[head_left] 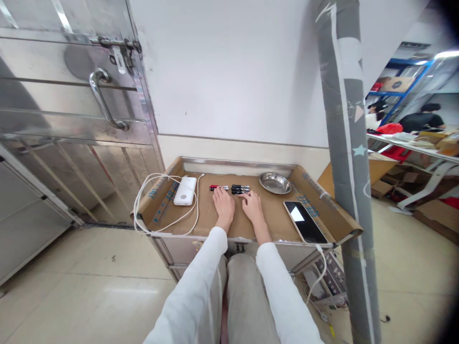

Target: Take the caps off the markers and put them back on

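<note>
On the brown cardboard-lined tabletop, a short red pen-like cylinder [215, 186] with a silvery end lies crosswise, and something dark shows just below it. My left hand [224, 206] lies palm down with its fingertips at these pieces, partly covering them. To the right, several short black pen-like cylinders [240, 187] with silvery bands lie side by side in a small group. Against the near edge of this group is my right hand [253, 209], index finger stretched leftward, the other fingers loosely bent. Neither hand visibly lifts anything. What lies under the fingertips is hidden.
A white power bank [185, 191] with a looped white cable [198, 210] is at the left. At the right are a round metal dish [275, 183] and a phone [304, 222]. Raised cardboard sides [328, 208] border the tabletop; a tall grey wrapped roll [346, 143] stands beside it.
</note>
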Action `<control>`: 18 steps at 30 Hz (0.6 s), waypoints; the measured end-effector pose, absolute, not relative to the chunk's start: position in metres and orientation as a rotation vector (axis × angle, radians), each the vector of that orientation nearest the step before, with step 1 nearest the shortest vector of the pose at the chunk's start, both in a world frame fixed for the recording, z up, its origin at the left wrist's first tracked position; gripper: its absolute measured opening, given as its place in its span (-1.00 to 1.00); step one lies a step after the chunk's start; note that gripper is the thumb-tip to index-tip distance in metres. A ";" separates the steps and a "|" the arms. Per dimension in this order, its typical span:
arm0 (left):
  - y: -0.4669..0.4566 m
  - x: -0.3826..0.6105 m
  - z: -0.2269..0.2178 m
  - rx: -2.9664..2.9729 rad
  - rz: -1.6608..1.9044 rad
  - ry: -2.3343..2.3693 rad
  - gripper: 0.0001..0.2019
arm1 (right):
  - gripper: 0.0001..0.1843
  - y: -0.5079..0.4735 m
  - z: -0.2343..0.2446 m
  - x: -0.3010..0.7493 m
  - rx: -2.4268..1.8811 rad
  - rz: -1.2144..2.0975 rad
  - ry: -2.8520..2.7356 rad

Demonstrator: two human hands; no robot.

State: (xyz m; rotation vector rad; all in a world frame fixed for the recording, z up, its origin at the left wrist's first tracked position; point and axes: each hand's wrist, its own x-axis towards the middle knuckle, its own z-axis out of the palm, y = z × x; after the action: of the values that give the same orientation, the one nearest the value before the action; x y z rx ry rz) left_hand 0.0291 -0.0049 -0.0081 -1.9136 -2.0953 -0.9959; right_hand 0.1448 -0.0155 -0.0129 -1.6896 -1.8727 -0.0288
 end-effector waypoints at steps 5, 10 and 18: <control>-0.003 0.030 -0.013 -1.903 -0.931 -2.115 -0.59 | -0.62 -0.016 -0.012 0.145 -1.707 -0.037 -1.893; -0.004 0.031 -0.011 -1.883 -0.890 -2.143 -0.59 | -0.62 -0.016 -0.012 0.145 -1.694 -0.039 -1.895; -0.007 0.031 -0.008 -1.818 -0.845 -2.182 -0.60 | -0.63 -0.012 -0.017 0.146 -1.641 -0.048 -1.795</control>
State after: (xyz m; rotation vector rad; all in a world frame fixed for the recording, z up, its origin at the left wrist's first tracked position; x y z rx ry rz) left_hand 0.0311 -0.0068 -0.0076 -1.8179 -2.1824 -0.8451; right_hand 0.1461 -0.0122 -0.0173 -1.6413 -1.7948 -0.0480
